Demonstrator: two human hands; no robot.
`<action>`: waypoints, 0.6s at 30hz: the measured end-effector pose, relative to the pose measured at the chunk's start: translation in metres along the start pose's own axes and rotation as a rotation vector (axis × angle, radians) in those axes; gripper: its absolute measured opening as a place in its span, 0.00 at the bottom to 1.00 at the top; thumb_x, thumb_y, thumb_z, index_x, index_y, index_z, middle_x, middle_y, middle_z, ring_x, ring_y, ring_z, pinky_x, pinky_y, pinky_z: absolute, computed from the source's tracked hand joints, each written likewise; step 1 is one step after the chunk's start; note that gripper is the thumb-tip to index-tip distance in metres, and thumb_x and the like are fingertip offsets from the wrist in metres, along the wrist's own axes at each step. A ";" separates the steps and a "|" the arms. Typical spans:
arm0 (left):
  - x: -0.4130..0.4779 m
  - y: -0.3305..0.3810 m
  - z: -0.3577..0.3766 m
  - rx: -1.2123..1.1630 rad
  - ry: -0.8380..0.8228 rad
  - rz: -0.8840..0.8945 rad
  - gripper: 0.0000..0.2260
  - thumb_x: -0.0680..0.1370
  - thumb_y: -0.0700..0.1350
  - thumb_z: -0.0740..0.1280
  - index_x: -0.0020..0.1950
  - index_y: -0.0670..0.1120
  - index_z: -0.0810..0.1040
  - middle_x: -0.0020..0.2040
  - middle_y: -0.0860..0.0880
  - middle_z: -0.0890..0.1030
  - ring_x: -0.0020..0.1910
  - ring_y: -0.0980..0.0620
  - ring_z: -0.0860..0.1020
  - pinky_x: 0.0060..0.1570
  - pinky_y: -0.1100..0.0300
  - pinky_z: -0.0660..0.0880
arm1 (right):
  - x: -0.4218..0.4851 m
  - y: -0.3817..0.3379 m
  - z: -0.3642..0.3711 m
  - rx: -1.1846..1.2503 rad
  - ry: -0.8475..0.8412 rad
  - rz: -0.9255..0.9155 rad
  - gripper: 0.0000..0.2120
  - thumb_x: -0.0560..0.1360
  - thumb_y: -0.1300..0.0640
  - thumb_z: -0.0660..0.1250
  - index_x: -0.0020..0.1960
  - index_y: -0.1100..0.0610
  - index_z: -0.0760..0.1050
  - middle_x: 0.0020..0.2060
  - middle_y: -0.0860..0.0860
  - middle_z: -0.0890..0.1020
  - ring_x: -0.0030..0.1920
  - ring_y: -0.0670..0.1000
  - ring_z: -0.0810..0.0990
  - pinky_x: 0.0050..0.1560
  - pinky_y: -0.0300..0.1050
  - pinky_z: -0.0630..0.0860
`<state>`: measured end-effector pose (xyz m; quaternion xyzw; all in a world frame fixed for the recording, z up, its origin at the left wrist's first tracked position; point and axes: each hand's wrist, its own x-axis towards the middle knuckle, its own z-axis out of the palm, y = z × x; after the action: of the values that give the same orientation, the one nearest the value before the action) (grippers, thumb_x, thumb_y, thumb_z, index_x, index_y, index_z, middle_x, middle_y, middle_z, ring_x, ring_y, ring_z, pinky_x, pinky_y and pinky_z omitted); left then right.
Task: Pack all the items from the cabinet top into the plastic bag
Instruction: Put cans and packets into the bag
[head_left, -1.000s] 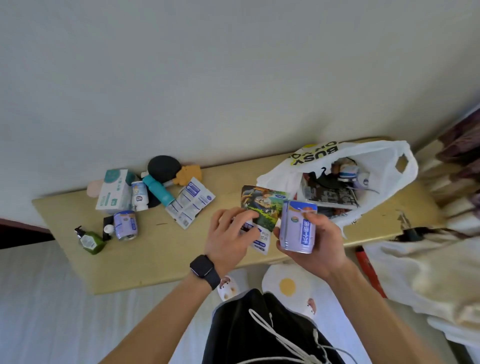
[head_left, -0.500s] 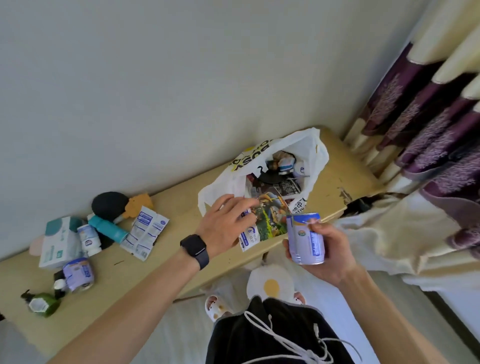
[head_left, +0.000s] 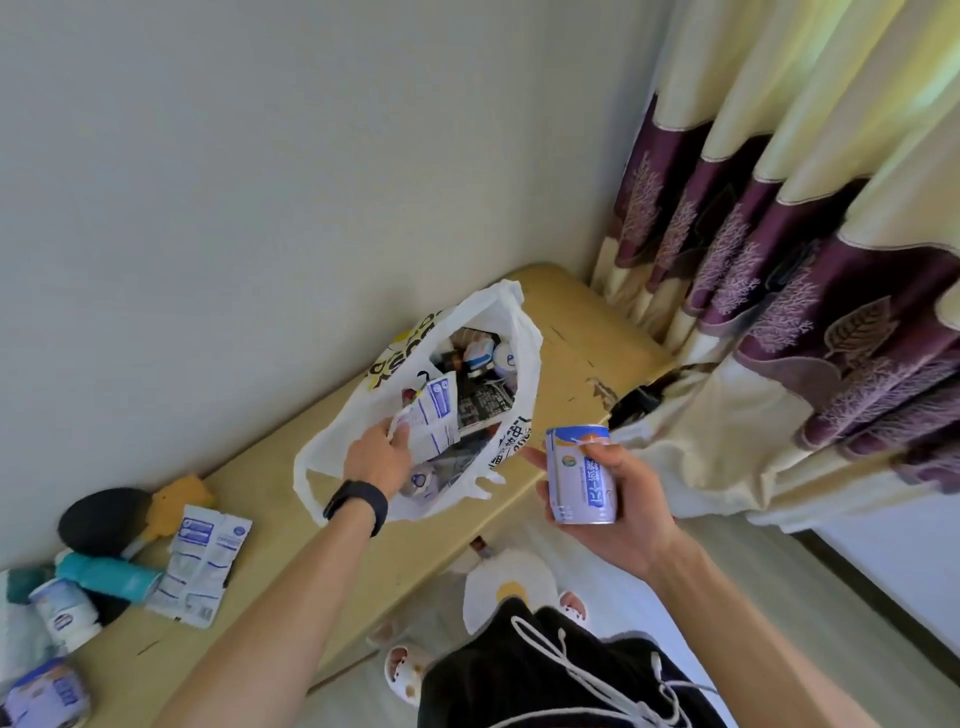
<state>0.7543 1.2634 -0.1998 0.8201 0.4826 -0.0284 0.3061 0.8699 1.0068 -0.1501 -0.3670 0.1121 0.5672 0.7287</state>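
You are gripping a glossy metal can (head_left: 582, 475) at 4 o'clock and glossy sachets (head_left: 434, 415) inside the thin, crinkled plastic bag (head_left: 324, 462), on the matt, scuffed wooden cabinet top (head_left: 587, 338).

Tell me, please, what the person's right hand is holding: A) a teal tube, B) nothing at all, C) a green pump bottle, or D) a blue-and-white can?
D: the right hand grips a blue-and-white can near the plastic bag, while the left hand holds white packets in the bag's mouth.

One wide-angle head-worn camera looks forward and down, close over the cabinet top (head_left: 582, 327). That top slants across the view from eight o'clock to one o'clock.
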 end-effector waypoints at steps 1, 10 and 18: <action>0.008 0.002 0.004 -0.138 -0.084 -0.103 0.16 0.83 0.54 0.58 0.60 0.45 0.78 0.55 0.40 0.82 0.51 0.39 0.79 0.47 0.52 0.75 | -0.003 -0.002 -0.003 0.000 0.004 -0.010 0.33 0.57 0.51 0.79 0.60 0.61 0.80 0.59 0.62 0.81 0.42 0.57 0.82 0.43 0.48 0.76; 0.023 -0.004 0.041 -0.071 -0.128 -0.116 0.27 0.77 0.62 0.56 0.71 0.47 0.66 0.62 0.41 0.76 0.55 0.38 0.77 0.53 0.48 0.76 | 0.009 -0.004 0.005 -0.164 0.152 0.013 0.12 0.70 0.54 0.73 0.50 0.59 0.82 0.45 0.59 0.81 0.41 0.55 0.80 0.46 0.48 0.75; -0.052 -0.028 0.058 0.676 -0.325 0.381 0.19 0.79 0.56 0.59 0.69 0.54 0.71 0.74 0.47 0.67 0.72 0.44 0.63 0.70 0.45 0.57 | 0.113 0.009 0.070 -0.743 0.211 -0.154 0.21 0.69 0.50 0.77 0.57 0.56 0.76 0.48 0.53 0.85 0.48 0.53 0.85 0.46 0.47 0.82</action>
<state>0.7180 1.2023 -0.2426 0.9339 0.2311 -0.2569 0.0916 0.8811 1.1380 -0.1698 -0.6694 -0.0545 0.4720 0.5711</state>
